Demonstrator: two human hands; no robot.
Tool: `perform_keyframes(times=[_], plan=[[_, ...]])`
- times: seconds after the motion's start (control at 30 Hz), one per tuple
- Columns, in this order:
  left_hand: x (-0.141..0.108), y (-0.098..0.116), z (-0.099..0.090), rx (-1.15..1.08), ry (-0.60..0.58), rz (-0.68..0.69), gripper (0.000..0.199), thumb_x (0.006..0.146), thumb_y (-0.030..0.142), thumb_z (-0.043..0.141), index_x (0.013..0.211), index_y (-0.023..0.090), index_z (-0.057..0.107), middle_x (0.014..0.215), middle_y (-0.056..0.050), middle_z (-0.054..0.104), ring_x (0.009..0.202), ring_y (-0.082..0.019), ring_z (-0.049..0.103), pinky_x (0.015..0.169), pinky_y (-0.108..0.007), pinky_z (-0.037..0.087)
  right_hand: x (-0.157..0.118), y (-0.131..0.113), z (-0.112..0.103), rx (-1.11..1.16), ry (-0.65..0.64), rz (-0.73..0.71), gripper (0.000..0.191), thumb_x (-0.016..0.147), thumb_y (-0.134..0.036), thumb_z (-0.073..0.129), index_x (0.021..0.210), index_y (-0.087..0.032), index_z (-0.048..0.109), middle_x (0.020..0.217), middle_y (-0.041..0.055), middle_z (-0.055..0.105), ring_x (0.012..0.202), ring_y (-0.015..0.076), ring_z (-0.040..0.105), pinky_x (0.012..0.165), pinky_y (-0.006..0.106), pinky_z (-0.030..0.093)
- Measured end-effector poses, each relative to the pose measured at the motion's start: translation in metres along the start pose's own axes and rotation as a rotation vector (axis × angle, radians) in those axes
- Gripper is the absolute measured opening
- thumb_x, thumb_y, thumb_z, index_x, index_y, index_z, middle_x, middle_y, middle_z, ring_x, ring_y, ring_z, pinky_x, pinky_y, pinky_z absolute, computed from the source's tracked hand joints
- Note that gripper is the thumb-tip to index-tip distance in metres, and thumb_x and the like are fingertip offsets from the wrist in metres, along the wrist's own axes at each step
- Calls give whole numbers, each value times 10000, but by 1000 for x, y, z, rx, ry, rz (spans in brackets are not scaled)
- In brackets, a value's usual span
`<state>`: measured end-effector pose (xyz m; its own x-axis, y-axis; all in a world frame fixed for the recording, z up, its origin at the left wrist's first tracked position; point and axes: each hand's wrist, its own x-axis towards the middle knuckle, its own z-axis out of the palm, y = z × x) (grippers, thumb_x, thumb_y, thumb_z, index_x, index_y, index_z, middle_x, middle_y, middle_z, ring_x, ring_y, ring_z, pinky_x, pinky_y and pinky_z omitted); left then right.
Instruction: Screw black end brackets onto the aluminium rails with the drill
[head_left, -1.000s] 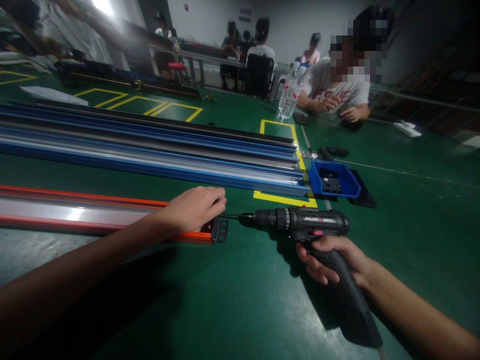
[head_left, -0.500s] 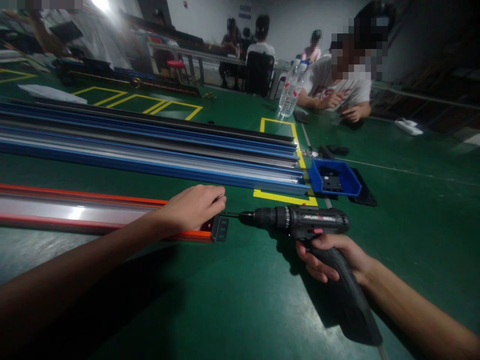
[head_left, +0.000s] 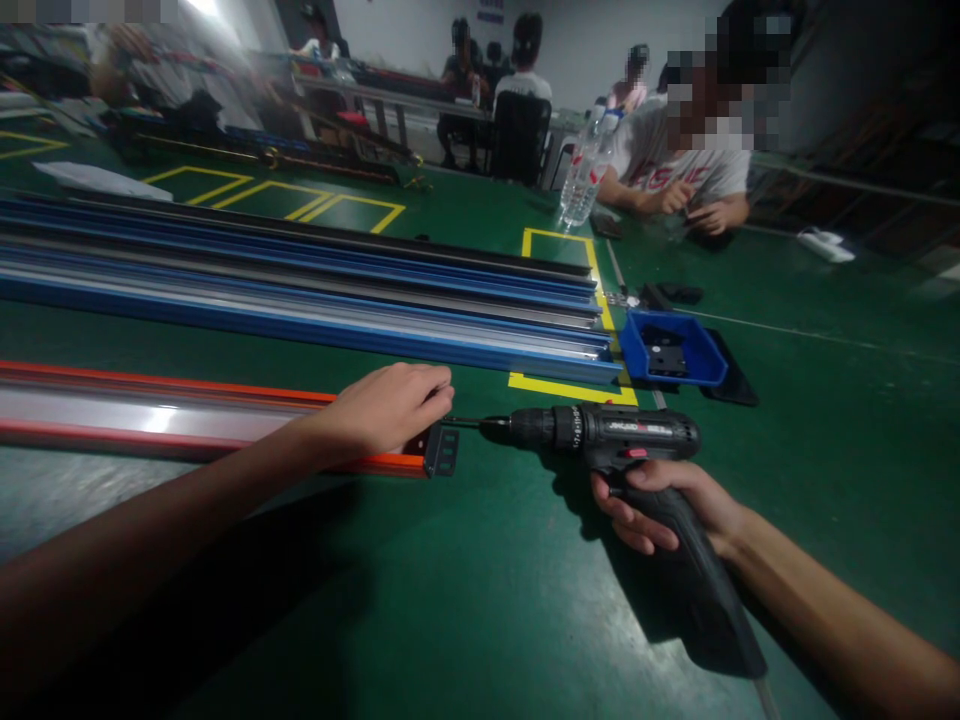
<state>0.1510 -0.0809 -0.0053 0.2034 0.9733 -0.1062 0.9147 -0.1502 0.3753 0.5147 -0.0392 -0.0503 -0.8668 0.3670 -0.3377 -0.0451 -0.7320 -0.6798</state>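
My right hand [head_left: 660, 505] is wrapped round the handle of a black power drill [head_left: 630, 433], which lies level and points left. The long thin bit reaches the black end bracket [head_left: 445, 452] of an orange-edged rail [head_left: 187, 418]. Over that end of the rail lies my left hand [head_left: 397, 405], fingers bent and pressed together near the bit's tip. What its fingertips hold, if anything, is hidden behind the hand.
Blue and black rails [head_left: 337, 300] lie behind the orange one. To their right is a blue bin [head_left: 671, 348] holding black parts. Two water bottles [head_left: 586, 175] stand farther back, and a person in a white shirt [head_left: 675, 165] sits across the green table [head_left: 480, 600].
The view has shifted slightly. Both hands, the drill and the rail keep nearly the same places relative to each other. At the far left, a person's arm has moved.
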Motion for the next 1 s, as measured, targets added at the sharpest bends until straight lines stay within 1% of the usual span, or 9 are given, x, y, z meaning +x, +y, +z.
perform_keyframes(times=[0.17,0.5,0.7,1.0], plan=[[-1,2,-1,20,-3,17,349,1021,406,350,790,212,525,809,-38,647,711,-179,570,634,-306,307,1,1,-3,15,-24,-15,313,898,-283,605,1049,-36,722,766,62,668,407,42,474,566,215,547],[0,1,-1,27,-10,21,352,1022,411,340,792,213,518,808,-42,636,713,-183,562,633,-309,309,1,2,-6,18,-40,-2,320,915,-300,589,1063,-45,717,783,57,665,406,37,465,571,212,551],[0,1,-1,30,-14,27,357,1024,407,331,792,211,519,816,-46,643,726,-183,569,645,-311,325,1,-1,-2,4,-11,5,319,898,-305,604,1047,-49,723,786,59,669,394,34,456,562,212,539],[-1,0,0,9,-5,10,354,1023,427,346,795,220,521,804,-35,640,706,-183,557,627,-309,295,1,0,-5,20,-19,3,329,900,-289,590,1054,-27,714,785,74,675,402,41,486,565,217,541]])
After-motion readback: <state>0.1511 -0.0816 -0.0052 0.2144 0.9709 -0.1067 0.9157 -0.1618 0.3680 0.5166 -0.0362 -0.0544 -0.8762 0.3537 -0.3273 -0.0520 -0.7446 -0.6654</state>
